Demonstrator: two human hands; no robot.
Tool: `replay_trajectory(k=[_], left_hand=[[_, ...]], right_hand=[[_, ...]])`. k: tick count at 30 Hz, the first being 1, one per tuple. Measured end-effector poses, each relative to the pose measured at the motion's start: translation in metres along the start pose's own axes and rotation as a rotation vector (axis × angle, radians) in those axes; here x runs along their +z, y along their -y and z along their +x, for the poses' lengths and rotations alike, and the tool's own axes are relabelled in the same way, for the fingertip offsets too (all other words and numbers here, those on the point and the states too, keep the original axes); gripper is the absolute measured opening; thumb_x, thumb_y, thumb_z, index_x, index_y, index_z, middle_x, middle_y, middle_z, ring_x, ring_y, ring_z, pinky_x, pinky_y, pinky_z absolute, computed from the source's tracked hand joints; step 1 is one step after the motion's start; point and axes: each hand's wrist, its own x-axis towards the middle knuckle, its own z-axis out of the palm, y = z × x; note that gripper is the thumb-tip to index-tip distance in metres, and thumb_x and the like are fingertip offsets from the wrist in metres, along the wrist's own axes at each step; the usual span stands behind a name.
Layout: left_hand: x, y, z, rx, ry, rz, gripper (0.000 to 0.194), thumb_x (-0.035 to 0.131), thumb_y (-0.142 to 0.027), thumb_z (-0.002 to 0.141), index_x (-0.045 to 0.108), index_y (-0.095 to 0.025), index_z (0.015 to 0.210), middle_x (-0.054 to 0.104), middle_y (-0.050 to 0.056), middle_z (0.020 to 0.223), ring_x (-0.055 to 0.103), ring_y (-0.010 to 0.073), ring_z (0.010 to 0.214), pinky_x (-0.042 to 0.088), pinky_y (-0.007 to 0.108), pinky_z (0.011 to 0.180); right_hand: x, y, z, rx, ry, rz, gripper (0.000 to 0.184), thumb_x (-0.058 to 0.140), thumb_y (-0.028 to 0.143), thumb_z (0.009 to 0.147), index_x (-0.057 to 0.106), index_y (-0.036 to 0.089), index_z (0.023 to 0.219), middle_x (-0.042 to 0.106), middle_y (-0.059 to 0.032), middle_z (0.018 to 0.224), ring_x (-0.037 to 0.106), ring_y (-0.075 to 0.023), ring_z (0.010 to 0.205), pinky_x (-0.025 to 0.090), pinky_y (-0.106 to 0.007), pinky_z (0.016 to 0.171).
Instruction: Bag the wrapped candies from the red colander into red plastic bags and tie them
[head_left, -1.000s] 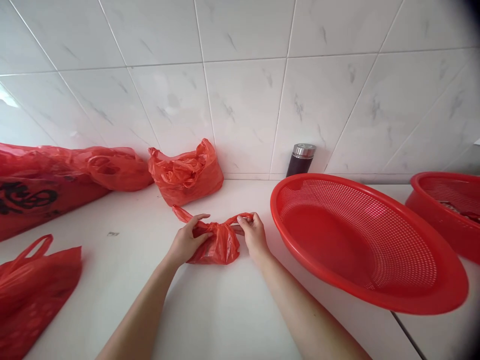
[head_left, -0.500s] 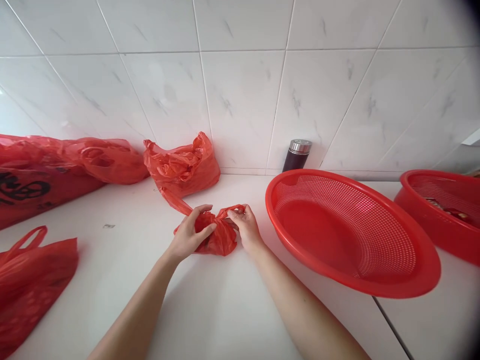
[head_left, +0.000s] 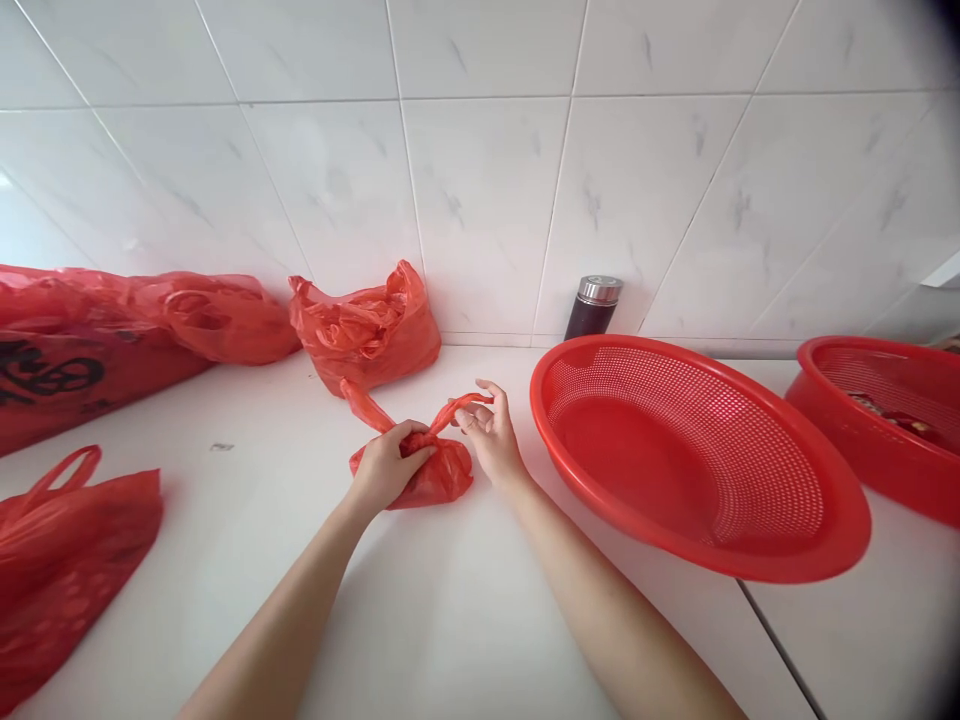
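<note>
A small red plastic bag (head_left: 442, 475) rests on the white table, gathered at its neck and bulging below. My left hand (head_left: 386, 465) is closed on the gathered neck, thumb pointing right. One twisted handle of the bag sticks up to the left, beyond my left fingers. The other handle stretches up and right to my right hand (head_left: 489, 430), which pinches it near its end between thumb and fingers. What lies inside the bag is hidden by the red plastic.
A red perforated basket (head_left: 637, 470) stands tilted at right, another red basket (head_left: 877, 440) beyond it. A dark flask (head_left: 592, 308) is by the tiled wall. Red bags (head_left: 367, 330) line the back left; one more red bag (head_left: 67, 560) lies at the left edge.
My right hand has shifted slightly upward, drawing the right handle out longer. My left hand has closed in on the neck, and the left handle now stands more upright.
</note>
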Motion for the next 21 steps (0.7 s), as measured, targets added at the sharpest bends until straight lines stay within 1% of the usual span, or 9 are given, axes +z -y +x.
replay_trajectory(k=[2,4,5,7,9,11,14,17,21], left_hand=[[-0.002,0.0,0.001,-0.038,-0.028,-0.103,0.022,0.066,-0.041,0.075,0.064,-0.025,0.09,0.067,-0.001,0.08,0.061,0.0194,0.073,0.045,0.03,0.069],[-0.005,0.001,0.001,-0.069,-0.037,-0.218,0.029,0.065,-0.047,0.077,0.06,-0.023,0.092,0.064,-0.001,0.075,0.061,0.0171,0.066,0.047,0.028,0.063],[-0.007,0.002,0.001,-0.083,-0.036,-0.273,0.032,0.064,-0.049,0.077,0.058,-0.022,0.092,0.062,-0.002,0.072,0.06,0.0161,0.062,0.047,0.028,0.061],[-0.011,0.004,0.002,-0.101,-0.033,-0.363,0.035,0.062,-0.052,0.078,0.054,-0.021,0.094,0.06,-0.002,0.07,0.061,0.0149,0.06,0.049,0.027,0.06],[-0.016,0.004,0.005,-0.112,-0.037,-0.413,0.035,0.06,-0.052,0.079,0.053,-0.021,0.093,0.062,-0.001,0.072,0.063,0.0147,0.064,0.052,0.028,0.063],[-0.022,0.0,0.013,-0.126,-0.022,-0.416,0.035,0.061,-0.052,0.079,0.057,-0.019,0.093,0.064,0.001,0.075,0.065,0.0162,0.069,0.054,0.03,0.068],[-0.04,-0.013,0.028,-0.16,0.036,-0.341,0.036,0.073,-0.046,0.069,0.067,-0.017,0.088,0.069,0.004,0.076,0.067,0.0213,0.074,0.054,0.035,0.073],[-0.072,-0.026,0.034,-0.19,0.022,-0.222,0.035,0.083,-0.036,0.056,0.073,-0.018,0.084,0.073,0.005,0.083,0.067,0.0255,0.088,0.051,0.038,0.085],[-0.124,-0.031,0.003,-0.261,-0.089,-0.125,0.051,0.081,-0.036,0.061,0.072,-0.019,0.108,0.073,0.007,0.103,0.064,0.0267,0.102,0.048,0.04,0.094]], right_hand=[[0.001,-0.006,-0.004,0.005,0.069,-0.183,0.084,0.074,0.032,0.074,0.026,0.032,0.142,0.066,-0.0024,0.111,0.065,-0.0168,0.091,0.049,-0.034,0.086],[0.003,-0.013,-0.007,0.018,0.129,-0.369,0.09,0.071,0.029,0.076,0.018,0.032,0.149,0.068,0.001,0.095,0.065,-0.0176,0.082,0.05,-0.034,0.079],[0.004,-0.017,-0.008,0.015,0.142,-0.423,0.082,0.067,0.027,0.079,0.022,0.031,0.148,0.068,0.0032,0.085,0.065,-0.0177,0.076,0.05,-0.033,0.075],[0.006,-0.022,-0.008,-0.021,0.13,-0.467,0.054,0.058,0.025,0.083,0.045,0.028,0.135,0.067,0.0041,0.075,0.064,-0.0175,0.071,0.05,-0.032,0.071],[0.006,-0.026,-0.005,-0.059,0.112,-0.463,0.027,0.055,0.024,0.083,0.061,0.025,0.109,0.069,0.0013,0.083,0.065,-0.0181,0.078,0.05,-0.031,0.073],[0.004,-0.029,-0.002,-0.076,0.11,-0.454,0.012,0.054,0.025,0.082,0.063,0.024,0.091,0.07,-0.0003,0.09,0.065,-0.0191,0.085,0.05,-0.032,0.077],[-0.003,-0.034,0.0,-0.079,0.086,-0.434,0.013,0.051,0.027,0.082,0.06,0.023,0.091,0.069,-0.002,0.093,0.064,-0.02,0.088,0.049,-0.034,0.082],[-0.008,-0.038,0.0,-0.048,0.059,-0.406,0.019,0.047,0.028,0.084,0.056,0.022,0.099,0.068,-0.0057,0.101,0.064,-0.0198,0.093,0.049,-0.035,0.084],[-0.008,-0.037,-0.004,0.003,0.088,-0.431,0.02,0.045,0.028,0.084,0.055,0.022,0.099,0.069,-0.0055,0.096,0.064,-0.0194,0.089,0.048,-0.035,0.082]])
